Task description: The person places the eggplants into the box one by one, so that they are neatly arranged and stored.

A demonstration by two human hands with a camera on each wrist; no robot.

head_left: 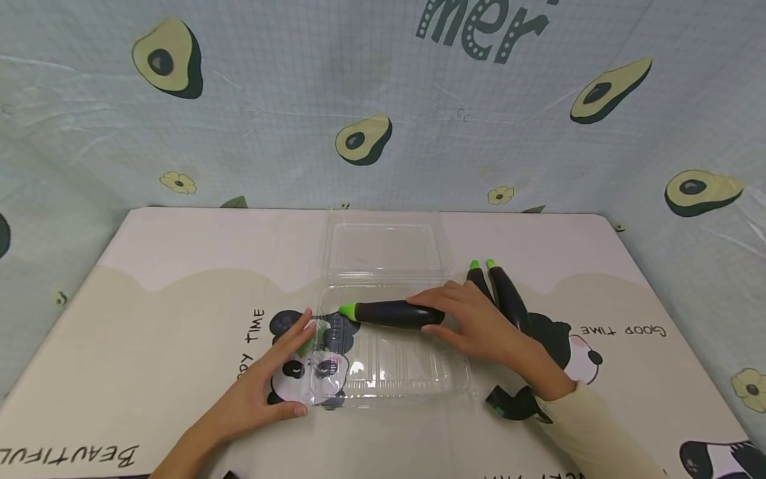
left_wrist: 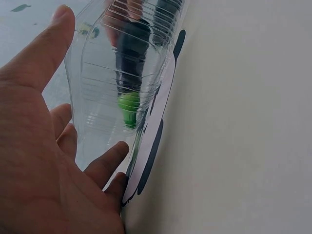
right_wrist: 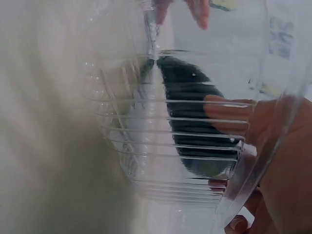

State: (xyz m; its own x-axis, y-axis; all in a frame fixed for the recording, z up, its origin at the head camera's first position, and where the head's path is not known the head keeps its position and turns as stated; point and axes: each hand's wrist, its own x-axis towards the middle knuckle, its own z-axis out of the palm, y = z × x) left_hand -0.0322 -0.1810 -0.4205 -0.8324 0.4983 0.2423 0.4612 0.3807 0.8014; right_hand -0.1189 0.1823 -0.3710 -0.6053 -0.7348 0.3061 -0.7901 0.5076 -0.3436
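A clear plastic clamshell container (head_left: pixel 413 376) lies opened out on the table, its lid (head_left: pixel 385 246) folded back away from me. My right hand (head_left: pixel 473 322) grips the thick end of a dark purple eggplant (head_left: pixel 389 314) with a bright green tip. The eggplant lies crosswise over the container's base, green tip toward the left. At the container's left wall, my left hand (head_left: pixel 263 389) rests with fingers extended and thumb spread. Through the clear wall, the left wrist view shows the eggplant's green tip (left_wrist: pixel 129 107). The right wrist view shows its dark body (right_wrist: pixel 195 117) behind the ribbed plastic.
Two more eggplants, one at the front (head_left: pixel 509 296) and one partly hidden (head_left: pixel 481 279), lie just right of the container beyond my right hand. A black curved piece (head_left: pixel 514 404) is by my right wrist. Avocado-print cloth (head_left: pixel 269 133) hangs behind the table (head_left: pixel 179 332).
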